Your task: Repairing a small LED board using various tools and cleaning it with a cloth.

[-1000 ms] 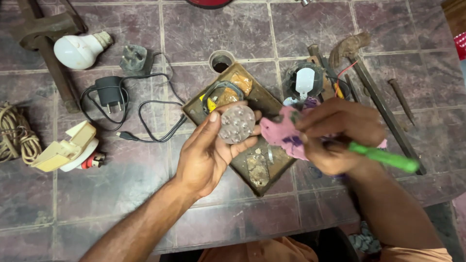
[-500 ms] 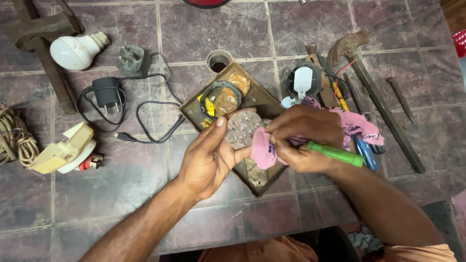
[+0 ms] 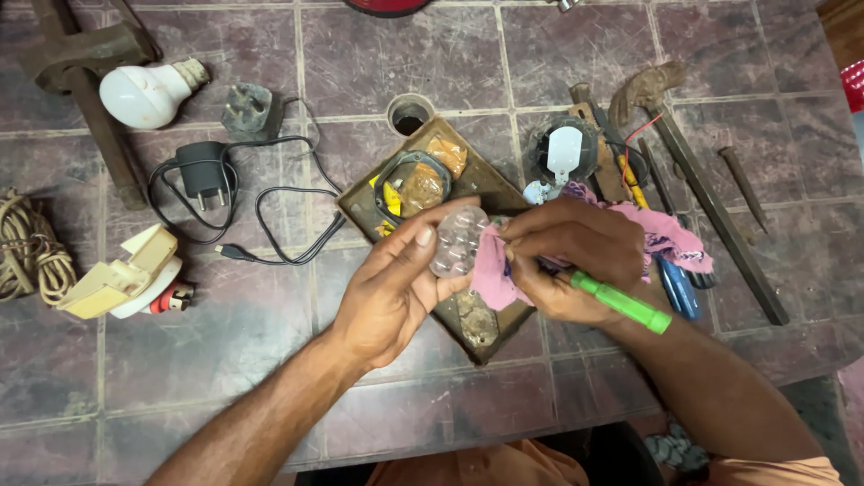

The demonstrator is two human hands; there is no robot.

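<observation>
My left hand point(image 3: 396, 288) grips a round clear lens disc point(image 3: 455, 241) with several small domes, tilted above a brown square board point(image 3: 486, 184). My right hand point(image 3: 567, 256) presses a pink cloth point(image 3: 490, 265) against the disc's right side and also holds a green-handled screwdriver point(image 3: 621, 303) that points out to the lower right. The rest of the cloth trails to the right behind my right hand. On the board lie a round ring part point(image 3: 409, 184) and a small disc point(image 3: 475, 317).
On the tiled table: a white bulb point(image 3: 144, 93), a grey plug point(image 3: 247, 108), a black charger with cable point(image 3: 205, 173), a rope coil point(image 3: 27, 247), a cream-coloured part point(image 3: 121, 274), a round lamp housing point(image 3: 562, 151), a rusty hammer point(image 3: 702, 189), a nail point(image 3: 743, 184), blue-handled pliers point(image 3: 677, 286).
My right hand has moved left with the pink cloth, from beside the disc to pressing on its edge. The left hand has tilted the disc more upright.
</observation>
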